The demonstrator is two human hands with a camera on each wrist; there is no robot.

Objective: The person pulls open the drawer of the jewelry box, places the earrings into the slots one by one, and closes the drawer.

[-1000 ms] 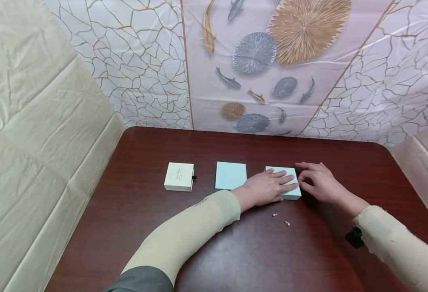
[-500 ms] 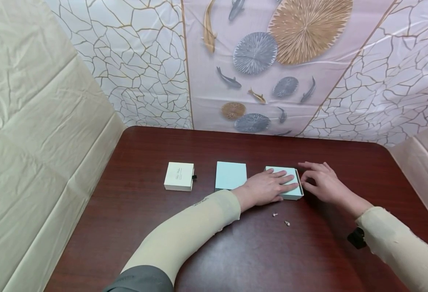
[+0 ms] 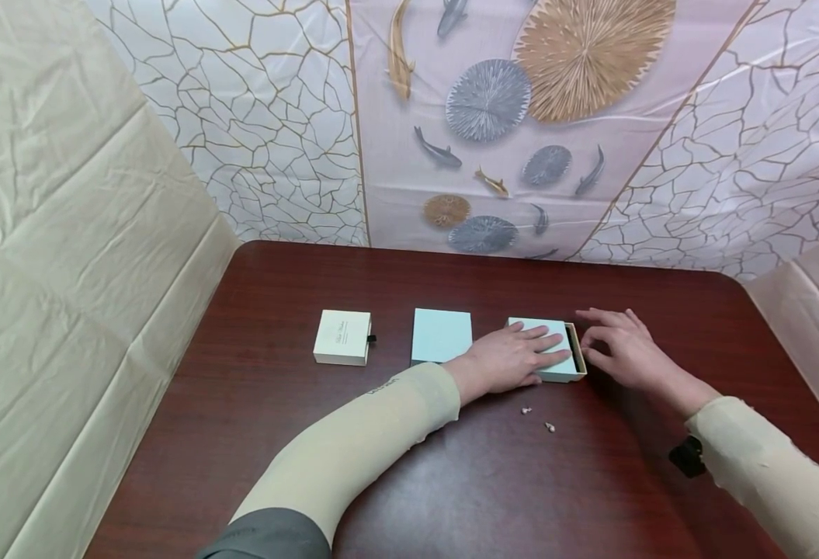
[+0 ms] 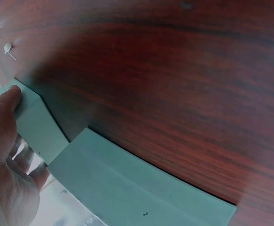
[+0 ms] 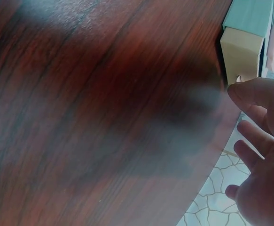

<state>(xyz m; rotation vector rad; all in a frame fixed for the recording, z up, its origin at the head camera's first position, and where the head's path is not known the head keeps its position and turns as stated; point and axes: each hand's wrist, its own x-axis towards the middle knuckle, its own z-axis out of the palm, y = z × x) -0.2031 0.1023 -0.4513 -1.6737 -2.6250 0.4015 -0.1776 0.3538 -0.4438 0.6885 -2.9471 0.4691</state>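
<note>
My left hand (image 3: 503,359) lies across a light-blue drawer box (image 3: 554,329), its fingers spread straight over the lid and its thumb by the near side. Out of the box's right end slides a cream drawer (image 5: 241,51), partly pulled out, with a dark interior. At that drawer's end face, the thumb and forefinger of my right hand (image 3: 622,349) come together in a pinch; the tab between them is mostly hidden. The other right fingers are held away. Two small stud earrings, one (image 3: 525,411) and another (image 3: 550,427), lie on the table in front of the box.
A second light-blue box (image 3: 442,335) sits left of the held one, partly behind my left wrist. Farther left is a cream box (image 3: 342,338) with printed lettering and a black pull tab (image 3: 372,339). All rest on a dark red-brown table (image 3: 276,419) backed by patterned cloth (image 3: 269,116).
The right hand has moved a little to the right, and the drawer has come out of its blue sleeve with it. The left hand stays on the box.
</note>
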